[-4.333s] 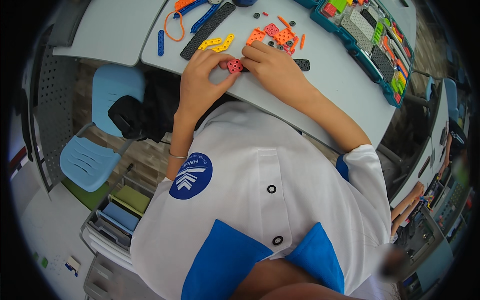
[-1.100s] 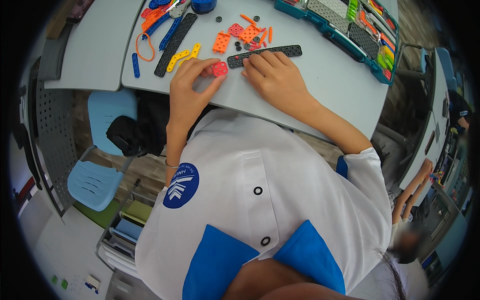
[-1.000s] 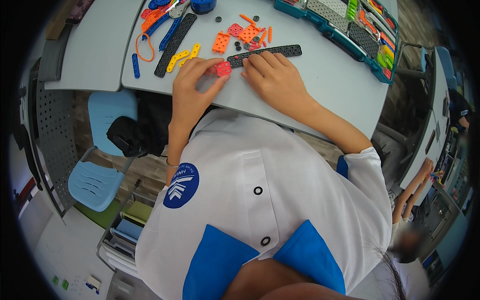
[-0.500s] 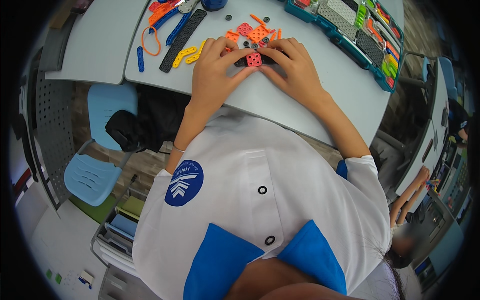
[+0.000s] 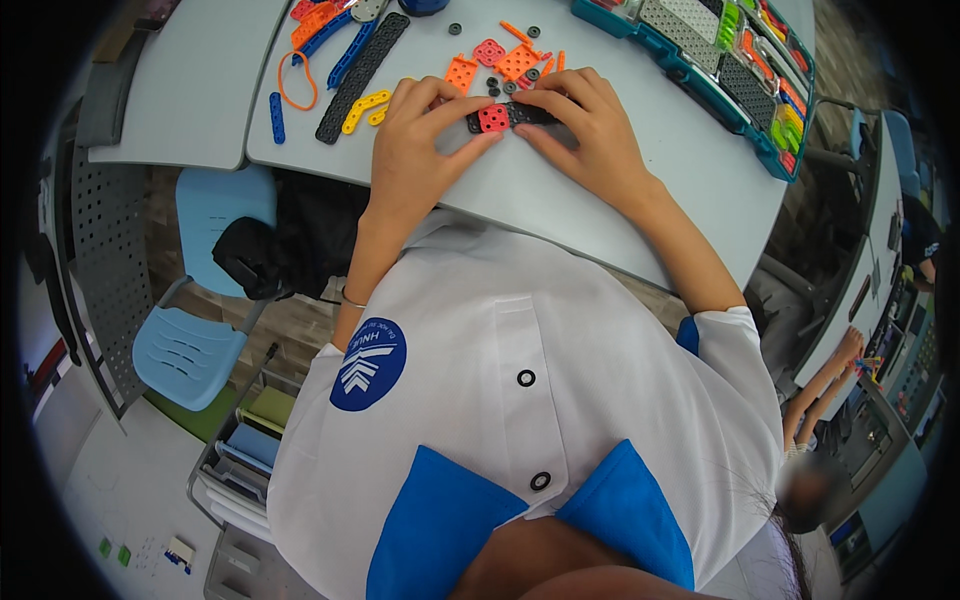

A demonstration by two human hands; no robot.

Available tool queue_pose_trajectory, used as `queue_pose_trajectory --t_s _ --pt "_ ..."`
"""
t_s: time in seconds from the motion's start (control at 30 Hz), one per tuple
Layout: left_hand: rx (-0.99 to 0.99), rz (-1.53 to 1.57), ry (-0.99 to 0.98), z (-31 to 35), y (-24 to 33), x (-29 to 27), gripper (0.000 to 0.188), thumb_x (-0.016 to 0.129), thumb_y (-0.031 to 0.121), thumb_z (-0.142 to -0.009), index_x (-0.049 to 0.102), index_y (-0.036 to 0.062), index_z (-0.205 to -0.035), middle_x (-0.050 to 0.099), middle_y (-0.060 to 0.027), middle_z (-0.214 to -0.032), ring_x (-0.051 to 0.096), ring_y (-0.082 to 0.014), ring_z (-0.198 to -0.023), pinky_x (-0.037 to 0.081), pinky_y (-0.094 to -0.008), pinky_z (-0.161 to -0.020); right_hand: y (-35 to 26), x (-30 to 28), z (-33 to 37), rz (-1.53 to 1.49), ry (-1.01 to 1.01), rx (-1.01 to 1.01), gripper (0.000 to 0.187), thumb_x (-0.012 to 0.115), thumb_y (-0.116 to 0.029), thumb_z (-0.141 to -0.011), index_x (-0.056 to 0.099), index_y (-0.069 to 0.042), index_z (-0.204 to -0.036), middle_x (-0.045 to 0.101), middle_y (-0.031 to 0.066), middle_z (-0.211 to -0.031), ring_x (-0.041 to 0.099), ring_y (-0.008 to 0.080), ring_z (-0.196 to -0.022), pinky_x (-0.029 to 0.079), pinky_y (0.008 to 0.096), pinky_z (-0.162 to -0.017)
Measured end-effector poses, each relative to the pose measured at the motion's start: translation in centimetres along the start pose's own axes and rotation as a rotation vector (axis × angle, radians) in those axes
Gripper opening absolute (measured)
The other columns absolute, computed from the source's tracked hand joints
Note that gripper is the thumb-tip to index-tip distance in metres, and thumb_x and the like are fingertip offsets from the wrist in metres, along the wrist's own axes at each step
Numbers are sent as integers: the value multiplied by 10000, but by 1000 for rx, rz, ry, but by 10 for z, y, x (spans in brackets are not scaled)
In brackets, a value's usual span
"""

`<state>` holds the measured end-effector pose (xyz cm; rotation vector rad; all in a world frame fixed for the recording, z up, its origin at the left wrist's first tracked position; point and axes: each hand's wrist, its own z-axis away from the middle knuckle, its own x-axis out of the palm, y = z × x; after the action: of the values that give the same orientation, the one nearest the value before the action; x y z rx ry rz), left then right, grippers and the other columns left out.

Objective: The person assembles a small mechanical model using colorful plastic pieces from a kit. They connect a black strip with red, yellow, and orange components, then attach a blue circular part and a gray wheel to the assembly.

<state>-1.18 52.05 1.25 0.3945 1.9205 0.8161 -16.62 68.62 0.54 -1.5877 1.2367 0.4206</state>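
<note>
A red square plate with holes (image 5: 494, 118) lies across a black perforated building strip (image 5: 528, 113) near the table's front edge. My left hand (image 5: 412, 142) is closed in a pinch at the strip's left end, with its fingertips beside the red plate. From the other side, my right hand (image 5: 598, 140) grips the strip's right part between thumb and fingers. Fingers cover both ends of the strip. Just beyond lie small black wheels (image 5: 493, 85), orange perforated plates (image 5: 460, 74) and a pink plate (image 5: 489, 52).
Yellow angled pieces (image 5: 366, 111), a long black perforated strip (image 5: 362, 78), an orange rubber band (image 5: 297, 82) and a short blue strip (image 5: 277, 118) lie to the left. A teal parts case (image 5: 690, 82) stands open at the right. Another person's arms (image 5: 828, 380) show far right.
The red plate and black strip have shifted slightly left. My left hand has moved left, and the gap between my hands is wider, so more of the strip shows.
</note>
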Motion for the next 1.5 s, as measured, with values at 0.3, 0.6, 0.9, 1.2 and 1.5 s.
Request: queue_pose_trajectory --t_s 0.3,0.6,0.9,1.2,1.5 --pt "-82 10 151 1 2 -15 343 850 118 -731 762 97 -1062 648 -27 -978 592 -162 -868 462 -301 -740 -1 -1 0 -23 -45 7 301 797 -212 -809 704 -110 -1076 612 40 -1022 565 236 -964 449 364 -819" --pt "-204 24 202 15 -6 -43 313 843 108 -749 760 69 -1048 654 -56 -944 609 -205 -887 499 -327 -774 -1 -20 2 48 -95 -19 323 795 -189 -801 706 -116 -1103 628 40 -1073 568 236 -998 407 364 -877" --pt "176 147 11 6 22 1 401 878 132 -672 735 57 -1040 650 -51 -935 592 -251 -887 483 -342 -776 -45 -12 17 -598 4 424 375 766 -115 -858 682 -39 -1216 704 65 -1025 624 167 -923 460 299 -848" --pt "8 -390 214 -77 -59 -76 197 768 173 -812 739 54 -967 685 -135 -1046 661 -253 -986 517 -342 -802 -26 -33 17 -835 143 692 260 713 -54 -919 674 46 -1156 704 83 -1014 666 130 -885 511 276 -855" --pt "-202 -489 -160 -140 -101 -90 145 773 166 -731 751 22 -742 715 -165 -729 695 -307 -673 544 -405 -652 -21 -35 17 -818 161 608 228 715 -51 -918 685 40 -1126 704 81 -1022 669 120 -888 508 267 -826"
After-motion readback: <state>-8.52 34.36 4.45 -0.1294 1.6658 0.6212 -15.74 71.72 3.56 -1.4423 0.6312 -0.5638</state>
